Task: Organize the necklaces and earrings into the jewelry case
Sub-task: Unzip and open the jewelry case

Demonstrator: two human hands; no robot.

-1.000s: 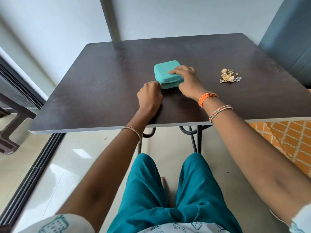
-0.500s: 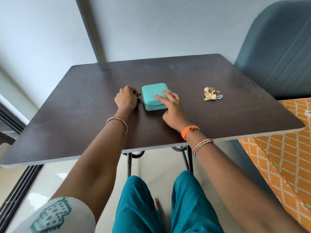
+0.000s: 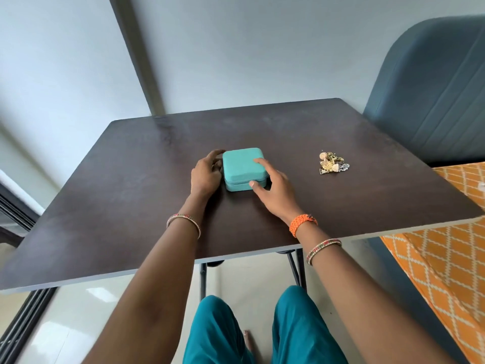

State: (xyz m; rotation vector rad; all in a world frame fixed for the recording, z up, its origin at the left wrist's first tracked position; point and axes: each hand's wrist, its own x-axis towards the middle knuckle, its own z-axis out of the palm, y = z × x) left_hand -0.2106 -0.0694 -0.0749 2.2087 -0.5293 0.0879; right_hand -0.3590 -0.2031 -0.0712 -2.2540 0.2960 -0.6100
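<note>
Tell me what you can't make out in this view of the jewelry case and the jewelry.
Head view only:
- jewelry case interior: hidden, lid shut.
- left hand fingertips: partly behind the case.
- jewelry pile: too small and tangled to count or sort.
- table far-right corner: hidden by the chair.

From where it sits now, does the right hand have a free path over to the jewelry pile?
Probably yes. The right hand rests on the closed teal case, gripping nothing, and the jewelry pile lies to its right on the table with only bare tabletop between them.
</note>
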